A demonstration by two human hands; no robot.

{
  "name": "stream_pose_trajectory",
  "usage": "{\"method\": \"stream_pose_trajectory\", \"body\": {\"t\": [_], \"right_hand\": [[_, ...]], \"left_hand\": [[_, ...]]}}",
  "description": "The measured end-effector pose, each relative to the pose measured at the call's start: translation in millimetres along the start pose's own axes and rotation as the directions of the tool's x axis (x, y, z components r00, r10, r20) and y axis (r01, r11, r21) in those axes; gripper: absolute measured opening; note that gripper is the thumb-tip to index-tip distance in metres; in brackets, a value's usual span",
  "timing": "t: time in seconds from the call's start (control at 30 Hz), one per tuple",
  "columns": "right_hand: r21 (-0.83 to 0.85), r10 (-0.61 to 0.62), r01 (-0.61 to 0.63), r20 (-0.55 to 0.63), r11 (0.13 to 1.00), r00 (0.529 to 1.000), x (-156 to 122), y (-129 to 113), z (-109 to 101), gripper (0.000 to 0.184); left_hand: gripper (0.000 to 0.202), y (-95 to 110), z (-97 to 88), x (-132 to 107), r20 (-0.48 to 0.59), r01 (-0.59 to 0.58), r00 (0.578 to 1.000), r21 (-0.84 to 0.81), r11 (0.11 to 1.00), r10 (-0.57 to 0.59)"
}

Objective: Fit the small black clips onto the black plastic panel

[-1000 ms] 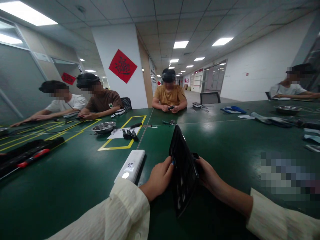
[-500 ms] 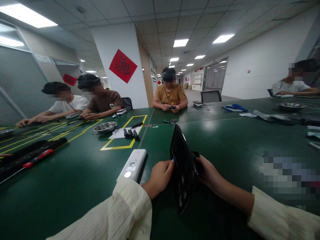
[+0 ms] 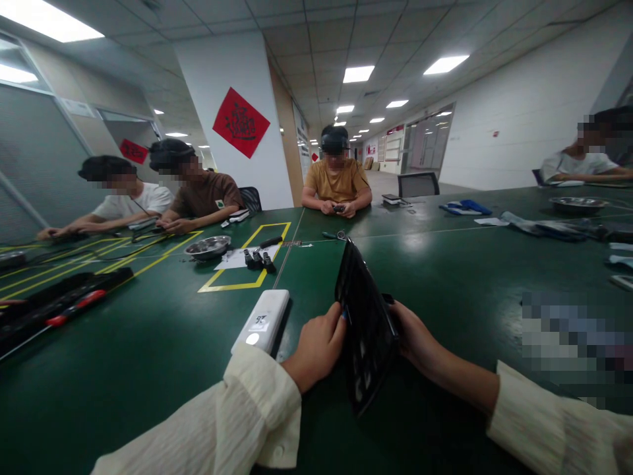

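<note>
A worker in cream sleeves [image 3: 257,396] holds a black panel [image 3: 366,330] standing on its edge over the green table [image 3: 148,382]. The left hand [image 3: 316,346] is pressed to one face with its fingertips at the rim, and the right hand [image 3: 415,336] is cupped round the other. Both hands are closed on the panel, with no gap showing between fingers and surface. Over the past second the hold has barely altered: the panel stays upright and slightly tilted, the left hand has crept a touch higher along the rim, and the work reads as steadying or inspecting rather than setting down. A small dark piece [image 3: 388,298] shows just above the right fingers, and what it is cannot be told. Just left of the grip lies a white power bank [image 3: 262,321], close to the left wrist. Farther left of the grip, a red-handled tool [image 3: 74,307] rests on a black mat. Beyond the grip and to its left, a yellow taped outline [image 3: 232,287] frames a sheet of paper [image 3: 232,258] and a few small black parts [image 3: 257,259], with a metal bowl [image 3: 208,247] beside them. Straight beyond the grip, across the table, a person in a yellow shirt [image 3: 337,185] handles a small item. Two more people sit far to the left and one far to the right, under a red wall sign [image 3: 241,123].
</note>
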State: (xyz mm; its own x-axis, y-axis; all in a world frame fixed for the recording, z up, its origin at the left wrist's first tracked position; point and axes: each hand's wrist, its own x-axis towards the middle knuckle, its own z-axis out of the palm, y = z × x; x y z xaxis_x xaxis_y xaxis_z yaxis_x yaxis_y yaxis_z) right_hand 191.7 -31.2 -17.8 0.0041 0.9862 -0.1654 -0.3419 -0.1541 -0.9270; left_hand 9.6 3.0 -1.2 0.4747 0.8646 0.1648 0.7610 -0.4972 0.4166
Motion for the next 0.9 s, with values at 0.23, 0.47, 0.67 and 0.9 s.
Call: {"method": "stream_pose_trajectory", "body": {"t": [0.23, 0.47, 0.67, 0.9], "right_hand": [[0.01, -0.021, 0.021, 0.001, 1.0, 1.0, -2.4, -2.3, 2.7, 0.026], [0.013, -0.011, 0.011, 0.006, 1.0, 1.0, 0.2, 0.5, 2.1, 0.03], [-0.021, 0.012, -0.012, 0.003, 1.0, 1.0, -1.4, 0.8, 0.9, 0.03], [-0.007, 0.007, -0.007, -0.003, 1.0, 1.0, -1.2, -1.9, 3.4, 0.029]], "left_hand": [[0.047, 0.4, -2.3, 1.9, 0.043, 0.024, 0.999, -0.092, 0.995, -0.02], [0.046, 1.5, -3.6, 1.9, 0.056, 0.01, 0.998, -0.145, 0.989, -0.002], [0.036, 0.8, -0.4, 2.0, -0.005, 0.02, 1.0, -0.152, 0.988, -0.021], [0.036, 1.8, -1.1, -1.6, 0.02, 0.008, 1.0, -0.075, 0.997, -0.006]]}}
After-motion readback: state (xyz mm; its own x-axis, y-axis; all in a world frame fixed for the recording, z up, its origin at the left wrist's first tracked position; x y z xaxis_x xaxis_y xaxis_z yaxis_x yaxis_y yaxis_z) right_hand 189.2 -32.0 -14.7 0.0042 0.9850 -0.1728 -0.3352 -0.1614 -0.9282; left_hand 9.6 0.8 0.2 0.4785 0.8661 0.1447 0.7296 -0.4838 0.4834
